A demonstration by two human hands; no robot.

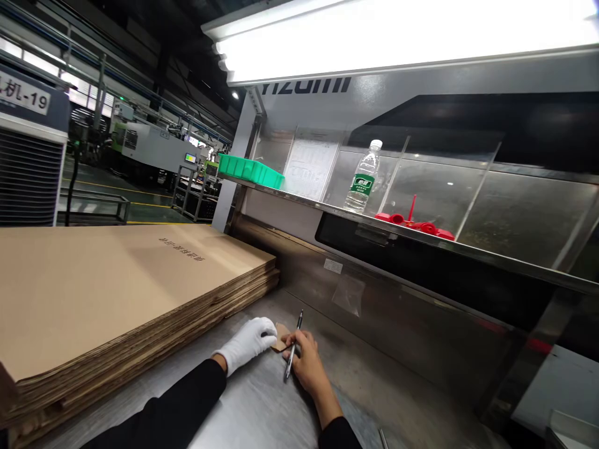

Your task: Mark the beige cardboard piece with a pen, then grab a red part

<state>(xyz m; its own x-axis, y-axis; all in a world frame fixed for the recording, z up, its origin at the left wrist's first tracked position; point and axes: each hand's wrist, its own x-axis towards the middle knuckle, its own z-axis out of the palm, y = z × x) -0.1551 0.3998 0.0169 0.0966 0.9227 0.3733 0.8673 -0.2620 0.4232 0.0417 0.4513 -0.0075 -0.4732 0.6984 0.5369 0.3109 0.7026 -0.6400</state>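
My left hand (248,343), in a white cotton glove, rests on the steel bench top (262,411) with its fingertips at the edge of a small brown cardboard piece (281,337). My bare right hand (306,362) grips a black-and-silver pen (292,349), tip pointing down toward the bench, and its fingers lie over the cardboard piece's right end. To my left lies a tall stack of corrugated cardboard sheets (116,299) with dark print on top, a little apart from my left hand.
Above the bench, a steel shelf (397,234) carries a green plastic tray (250,171), a water bottle (362,178) and red plastic parts (416,224) behind clear dividers. A bright lamp (397,43) hangs overhead. Factory machines stand in the background at left.
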